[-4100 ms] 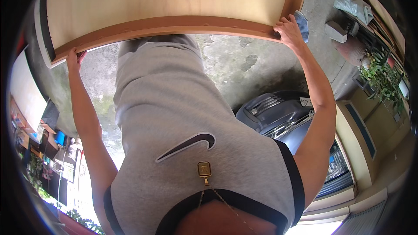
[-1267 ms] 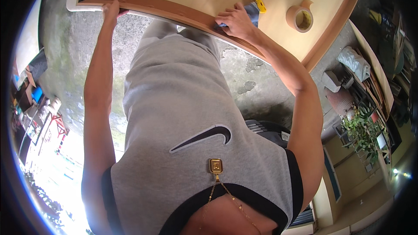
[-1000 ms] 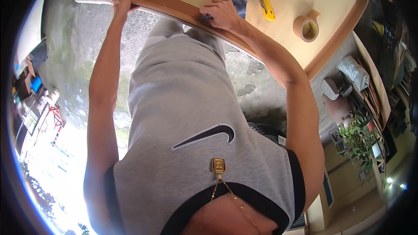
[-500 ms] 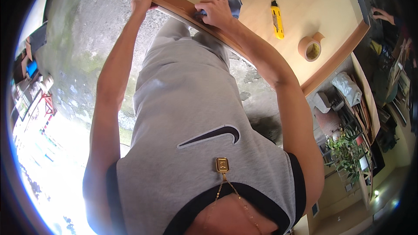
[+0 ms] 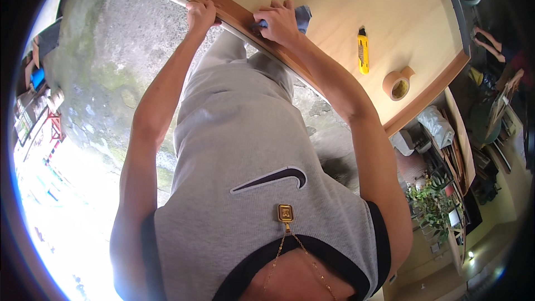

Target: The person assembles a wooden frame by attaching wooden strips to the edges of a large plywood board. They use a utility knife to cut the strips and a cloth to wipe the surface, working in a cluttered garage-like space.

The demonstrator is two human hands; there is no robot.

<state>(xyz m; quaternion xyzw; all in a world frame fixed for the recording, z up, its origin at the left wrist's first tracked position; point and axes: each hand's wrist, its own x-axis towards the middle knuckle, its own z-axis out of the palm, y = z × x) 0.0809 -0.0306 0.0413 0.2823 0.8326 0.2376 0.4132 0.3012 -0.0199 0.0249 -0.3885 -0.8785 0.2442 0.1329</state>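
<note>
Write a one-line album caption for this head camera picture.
Left hand grips the board edge, right hand presses a blue cloth; knife and tape beyond.

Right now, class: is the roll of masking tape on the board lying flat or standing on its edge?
Lying flat. The roll of masking tape shows its round open core facing up from the wooden board, beside the yellow utility knife.

blue cloth (image 5: 301,17), pressed on brown-edged board (image 5: 234,14)

Both arms stretched forward, left hand (image 5: 200,14) and right hand (image 5: 278,21) fingers curled.
</note>
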